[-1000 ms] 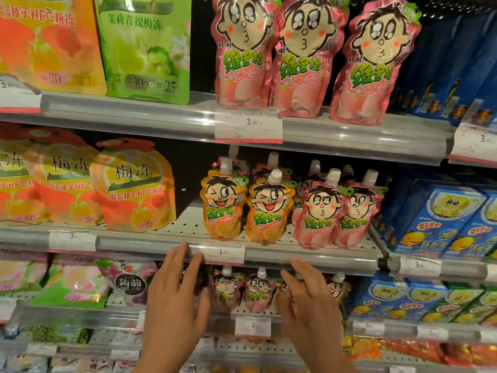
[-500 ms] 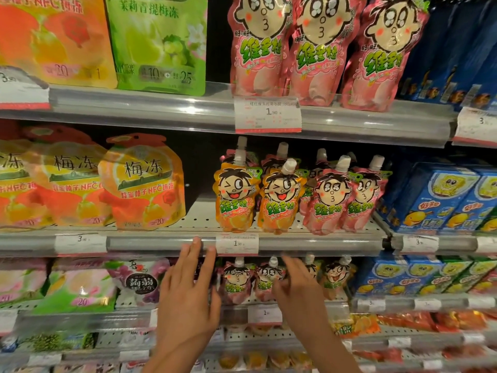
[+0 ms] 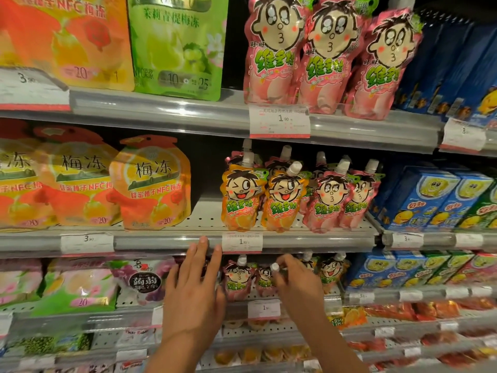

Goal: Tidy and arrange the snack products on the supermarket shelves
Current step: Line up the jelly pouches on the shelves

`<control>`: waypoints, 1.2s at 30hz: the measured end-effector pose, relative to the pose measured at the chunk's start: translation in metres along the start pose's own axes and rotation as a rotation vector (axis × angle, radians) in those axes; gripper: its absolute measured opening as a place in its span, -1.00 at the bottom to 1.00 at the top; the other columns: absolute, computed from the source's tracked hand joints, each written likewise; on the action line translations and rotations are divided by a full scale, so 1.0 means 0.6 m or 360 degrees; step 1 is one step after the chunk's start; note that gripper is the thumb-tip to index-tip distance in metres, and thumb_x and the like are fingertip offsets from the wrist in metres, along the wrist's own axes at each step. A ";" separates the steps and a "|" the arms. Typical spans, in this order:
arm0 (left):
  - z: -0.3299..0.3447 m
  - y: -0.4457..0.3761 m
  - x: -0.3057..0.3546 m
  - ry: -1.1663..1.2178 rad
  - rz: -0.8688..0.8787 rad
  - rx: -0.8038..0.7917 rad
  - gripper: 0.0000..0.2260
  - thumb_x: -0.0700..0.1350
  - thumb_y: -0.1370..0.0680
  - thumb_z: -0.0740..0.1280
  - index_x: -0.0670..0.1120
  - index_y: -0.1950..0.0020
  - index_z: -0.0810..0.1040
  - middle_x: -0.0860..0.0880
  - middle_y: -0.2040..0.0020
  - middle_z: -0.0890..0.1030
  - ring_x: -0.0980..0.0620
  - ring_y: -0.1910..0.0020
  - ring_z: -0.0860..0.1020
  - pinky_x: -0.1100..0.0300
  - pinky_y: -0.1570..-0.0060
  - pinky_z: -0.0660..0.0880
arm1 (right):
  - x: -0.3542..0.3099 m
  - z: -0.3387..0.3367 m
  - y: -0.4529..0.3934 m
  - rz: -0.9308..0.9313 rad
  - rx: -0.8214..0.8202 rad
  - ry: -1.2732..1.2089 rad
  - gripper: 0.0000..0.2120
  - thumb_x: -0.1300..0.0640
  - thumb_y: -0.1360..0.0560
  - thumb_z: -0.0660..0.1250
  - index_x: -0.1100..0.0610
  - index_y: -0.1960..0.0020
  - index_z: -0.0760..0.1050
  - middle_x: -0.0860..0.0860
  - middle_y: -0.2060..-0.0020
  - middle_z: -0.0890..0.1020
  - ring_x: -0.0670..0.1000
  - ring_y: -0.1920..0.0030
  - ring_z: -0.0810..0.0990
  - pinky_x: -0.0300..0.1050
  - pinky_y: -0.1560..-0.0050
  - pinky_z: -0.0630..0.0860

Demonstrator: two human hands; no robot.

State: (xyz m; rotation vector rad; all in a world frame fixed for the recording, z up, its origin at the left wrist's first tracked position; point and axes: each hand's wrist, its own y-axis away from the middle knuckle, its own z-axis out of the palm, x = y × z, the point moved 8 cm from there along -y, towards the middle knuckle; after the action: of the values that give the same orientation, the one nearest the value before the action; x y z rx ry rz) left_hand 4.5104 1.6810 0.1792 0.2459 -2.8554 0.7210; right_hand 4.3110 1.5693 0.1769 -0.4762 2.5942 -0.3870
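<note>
Small cartoon-face jelly pouches stand on the lower shelf. My right hand [image 3: 295, 281] pinches the white cap of one small pouch [image 3: 265, 281] there. Next to it on the left stands a pink small pouch [image 3: 238, 279]. My left hand [image 3: 193, 289] is spread with straight fingers in front of that shelf, fingertips near the rail of the middle shelf [image 3: 166, 242]. On the middle shelf stand two orange spout pouches [image 3: 239, 200] and pink spout pouches [image 3: 326, 203]. Large pink pouches [image 3: 274, 52] fill the top shelf.
Orange plum-jelly bags [image 3: 153, 184] sit at the middle left; a green bag [image 3: 177, 47] and an orange bag [image 3: 64, 41] are above. Blue drink cartons [image 3: 425, 197] line the right. Price tags [image 3: 242, 242] hang on the rails. A purple konjac bag [image 3: 145, 281] lies lower left.
The view has dropped closer to the lower shelf. My right hand has gone from open fingers to pinching a small pouch's cap. My left hand stays spread in front of the shelf.
</note>
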 end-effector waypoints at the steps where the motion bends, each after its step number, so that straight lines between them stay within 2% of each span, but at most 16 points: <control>1: -0.002 0.001 0.002 0.0016 0.0001 0.0000 -0.32 0.00 -0.43 0.28 -0.04 -0.57 0.32 -0.10 -0.63 0.16 -0.11 -0.59 0.15 -0.26 -0.32 0.41 | 0.001 0.003 -0.001 0.0049 -0.0072 0.0044 -0.92 -0.03 -0.62 0.30 -0.11 -0.09 0.43 -0.17 0.12 0.57 -0.18 0.24 0.51 -0.20 0.28 0.41; 3: -0.006 0.003 0.005 0.0058 0.0003 0.0011 -0.34 -0.03 -0.45 0.28 -0.04 -0.58 0.31 -0.09 -0.64 0.14 -0.11 -0.60 0.13 -0.28 -0.35 0.38 | 0.000 0.002 0.003 0.0112 -0.0109 0.0114 -0.92 -0.08 -0.65 0.22 -0.13 -0.11 0.39 -0.17 0.12 0.60 -0.16 0.22 0.55 -0.17 0.26 0.47; 6: -0.011 0.006 0.005 0.0087 0.0004 0.0033 -0.42 0.00 -0.53 0.16 -0.04 -0.58 0.32 -0.07 -0.65 0.13 -0.09 -0.61 0.13 -0.29 -0.36 0.38 | 0.002 -0.004 0.011 0.0160 -0.0020 0.0136 -0.90 -0.11 -0.64 0.22 -0.11 -0.06 0.37 -0.14 0.33 0.60 -0.18 0.35 0.56 -0.15 0.30 0.55; 9: -0.013 0.009 0.005 0.0094 0.0018 0.0042 -0.44 0.05 -0.56 0.09 -0.05 -0.55 0.37 -0.08 -0.64 0.15 -0.10 -0.61 0.14 -0.30 -0.36 0.38 | 0.000 -0.009 0.019 0.0166 0.0021 0.0079 -0.89 -0.11 -0.61 0.26 -0.10 -0.04 0.39 -0.14 0.40 0.58 -0.18 0.39 0.57 -0.08 0.32 0.61; 11: -0.016 0.012 0.006 0.0118 0.0042 0.0087 -0.47 0.07 -0.55 0.11 -0.08 -0.49 0.45 -0.11 -0.62 0.22 -0.13 -0.59 0.19 -0.31 -0.36 0.38 | -0.004 -0.020 0.027 0.0168 0.0026 0.0060 -0.90 -0.08 -0.61 0.27 -0.09 -0.02 0.39 -0.14 0.41 0.56 -0.18 0.41 0.55 -0.16 0.38 0.55; 13: -0.021 0.019 0.013 0.0191 0.0073 0.0175 -0.51 0.08 -0.55 0.15 -0.07 -0.40 0.55 -0.11 -0.56 0.33 -0.14 -0.57 0.24 -0.30 -0.39 0.36 | -0.011 -0.040 0.039 0.0150 0.0065 0.0017 -0.90 -0.04 -0.61 0.30 -0.10 0.02 0.38 -0.13 0.41 0.55 -0.18 0.43 0.52 -0.24 0.44 0.39; 15: -0.026 0.027 0.028 0.0304 0.0104 0.0228 -0.57 0.08 -0.55 0.20 -0.01 -0.36 0.58 -0.06 -0.53 0.39 -0.10 -0.56 0.25 -0.22 -0.45 0.28 | -0.016 -0.057 0.048 0.0085 0.0077 -0.0026 -0.87 -0.03 -0.58 0.34 -0.11 0.07 0.39 -0.10 0.42 0.55 -0.14 0.45 0.50 -0.26 0.46 0.30; 18: -0.017 0.032 0.061 0.0439 0.0156 0.0134 -0.58 0.11 -0.55 0.26 0.11 -0.41 0.47 0.08 -0.52 0.39 0.00 -0.54 0.25 -0.07 -0.48 0.27 | -0.038 -0.073 0.055 -0.0115 -0.0083 -0.0104 -0.88 -0.09 -0.59 0.33 -0.13 0.08 0.42 -0.12 0.44 0.54 -0.10 0.42 0.52 -0.27 0.45 0.32; 21: 0.003 0.026 0.095 0.0501 0.0192 -0.0154 -0.43 0.27 -0.54 0.16 0.20 -0.54 0.29 0.23 -0.56 0.24 0.11 -0.55 0.22 -0.01 -0.51 0.26 | -0.078 -0.102 0.058 -0.0264 -0.0208 -0.0318 -0.91 -0.07 -0.58 0.38 -0.13 0.03 0.47 -0.26 0.39 0.56 -0.15 0.36 0.53 -0.34 0.40 0.31; 22: 0.009 0.024 0.098 0.0547 0.0158 -0.0258 -0.42 0.30 -0.53 0.16 0.24 -0.55 0.22 0.29 -0.52 0.25 0.15 -0.52 0.26 0.06 -0.49 0.28 | -0.087 -0.113 0.058 -0.0273 -0.0221 -0.0418 -0.90 -0.03 -0.56 0.41 -0.13 0.03 0.48 -0.26 0.38 0.56 -0.15 0.37 0.53 -0.36 0.36 0.34; 23: 0.008 0.023 0.099 0.0619 0.0131 -0.0286 -0.45 0.29 -0.53 0.23 0.29 -0.51 0.21 0.32 -0.44 0.36 0.19 -0.40 0.37 0.13 -0.39 0.36 | -0.098 -0.124 0.060 -0.0283 -0.0226 -0.0515 -0.89 -0.01 -0.55 0.43 -0.13 0.04 0.49 -0.17 0.41 0.57 -0.12 0.39 0.52 -0.39 0.30 0.38; 25: -0.007 0.019 0.098 0.0790 0.0117 -0.0211 -0.55 0.21 -0.50 0.38 0.30 -0.32 0.29 0.26 -0.15 0.59 0.19 -0.03 0.53 0.23 -0.02 0.47 | -0.111 -0.139 0.061 -0.0264 -0.0257 -0.0678 -0.89 0.03 -0.53 0.45 -0.12 0.05 0.52 0.07 0.45 0.54 -0.07 0.44 0.49 -0.38 0.17 0.46; 27: -0.019 0.014 0.096 0.0864 0.0144 -0.0175 -0.61 0.17 -0.46 0.45 0.24 -0.20 0.37 0.23 0.04 0.64 0.19 0.13 0.55 0.24 0.16 0.49 | -0.110 -0.143 0.061 -0.0107 -0.0330 -0.0898 -0.91 0.06 -0.52 0.46 -0.08 0.04 0.56 0.10 0.38 0.57 -0.08 0.44 0.44 -0.22 0.23 0.51; 30: -0.030 0.010 0.096 0.0809 0.0202 -0.0064 -0.67 0.16 -0.43 0.48 0.19 -0.12 0.47 0.24 0.10 0.65 0.20 0.15 0.58 0.26 0.19 0.53 | -0.102 -0.140 0.057 0.0079 -0.0452 -0.1228 -0.92 0.12 -0.53 0.46 -0.01 0.01 0.61 -0.01 0.30 0.62 0.02 0.40 0.50 -0.04 0.35 0.54; 33: -0.049 0.011 0.093 0.0843 0.0138 -0.0034 -0.61 0.14 -0.39 0.53 0.22 -0.16 0.50 0.26 0.09 0.67 0.24 0.14 0.60 0.38 0.20 0.48 | -0.116 -0.154 0.048 -0.0002 -0.0489 -0.1249 -0.89 0.16 -0.53 0.47 0.04 -0.04 0.64 -0.03 0.28 0.66 0.04 0.40 0.57 0.01 0.31 0.62; 36: -0.059 0.022 0.085 0.0812 0.0070 -0.0067 -0.57 0.16 -0.40 0.53 0.28 -0.20 0.47 0.31 0.04 0.67 0.26 0.09 0.60 0.35 0.14 0.51 | -0.123 -0.199 0.024 -0.0064 -0.0209 -0.1233 -0.86 0.11 -0.55 0.45 -0.05 -0.09 0.63 -0.02 0.30 0.67 0.05 0.39 0.62 -0.04 0.25 0.64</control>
State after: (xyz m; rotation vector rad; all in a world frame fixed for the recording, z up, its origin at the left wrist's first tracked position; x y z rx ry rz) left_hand 4.4633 1.7038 0.2147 -0.0103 -2.3908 0.6224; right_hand 4.3096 1.6333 0.3025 -0.5823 1.8619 -0.0211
